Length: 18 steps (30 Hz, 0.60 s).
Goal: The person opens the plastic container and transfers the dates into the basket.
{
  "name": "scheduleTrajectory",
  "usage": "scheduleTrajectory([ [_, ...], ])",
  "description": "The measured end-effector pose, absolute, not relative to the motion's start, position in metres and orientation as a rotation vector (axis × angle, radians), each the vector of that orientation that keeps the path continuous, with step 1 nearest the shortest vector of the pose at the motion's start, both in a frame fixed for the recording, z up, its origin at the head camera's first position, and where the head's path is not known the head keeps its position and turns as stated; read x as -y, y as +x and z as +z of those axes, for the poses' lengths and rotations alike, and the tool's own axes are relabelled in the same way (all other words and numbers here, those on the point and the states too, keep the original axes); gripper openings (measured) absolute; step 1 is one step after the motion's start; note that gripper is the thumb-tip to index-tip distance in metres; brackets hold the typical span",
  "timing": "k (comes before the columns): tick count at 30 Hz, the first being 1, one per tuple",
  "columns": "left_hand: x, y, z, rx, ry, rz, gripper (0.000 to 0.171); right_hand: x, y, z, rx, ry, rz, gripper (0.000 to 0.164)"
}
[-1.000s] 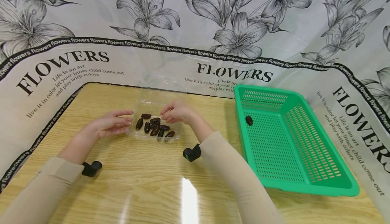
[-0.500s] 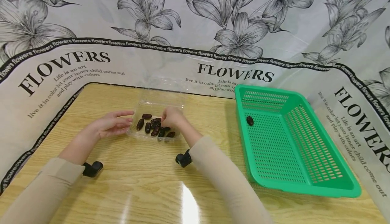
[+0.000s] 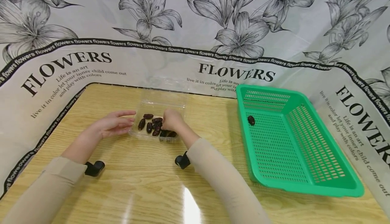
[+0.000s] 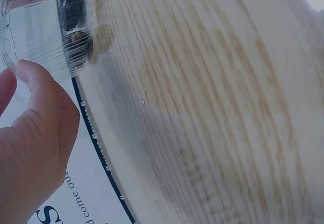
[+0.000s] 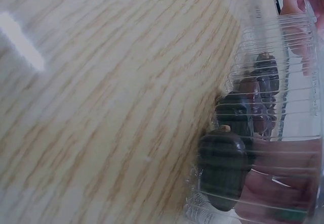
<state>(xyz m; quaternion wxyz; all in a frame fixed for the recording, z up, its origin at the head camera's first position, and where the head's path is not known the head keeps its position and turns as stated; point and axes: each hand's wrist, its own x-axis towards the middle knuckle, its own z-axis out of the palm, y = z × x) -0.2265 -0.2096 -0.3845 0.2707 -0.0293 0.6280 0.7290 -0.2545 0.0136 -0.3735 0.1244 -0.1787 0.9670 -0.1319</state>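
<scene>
A clear plastic clamshell box [image 3: 146, 137] stands on the table with its lid raised at the back. Several dark brown dates [image 3: 141, 124] lie inside it. My right hand [image 3: 173, 119] reaches into the right part of the box, fingers curled down and pinching at a date that the hand mostly hides. Through the plastic wall, the right wrist view shows these fingers [image 5: 283, 158] close beside a date [image 5: 223, 168]. My left hand [image 3: 117, 124] rests against the box's left side with its fingers extended, fingertips touching the edge [image 4: 15, 67].
To the right stands a green perforated plastic basket [image 3: 274, 146], with one date [image 3: 251, 120] near its left wall. The wooden table [image 3: 146, 183] meets a white flower-printed cloth [image 3: 170, 64] at the back and sides.
My right hand has moved down and slightly left into the box, and its fingers have curled in among the dates. The left hand has stayed at the box's left side.
</scene>
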Motion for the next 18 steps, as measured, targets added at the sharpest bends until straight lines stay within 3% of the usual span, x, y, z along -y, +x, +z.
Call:
scheduleTrajectory([
  [12,0.211,-0.228,-0.382,-1.722,-0.067,1.940,0.069,-0.020,-0.260,-0.369,-2.678,-0.434,-0.669,0.053],
  [18,0.211,-0.226,-0.383,-1.712,-0.068,1.946,0.069,-0.025,-0.260,-0.363,-2.466,-0.302,-0.980,0.032],
])
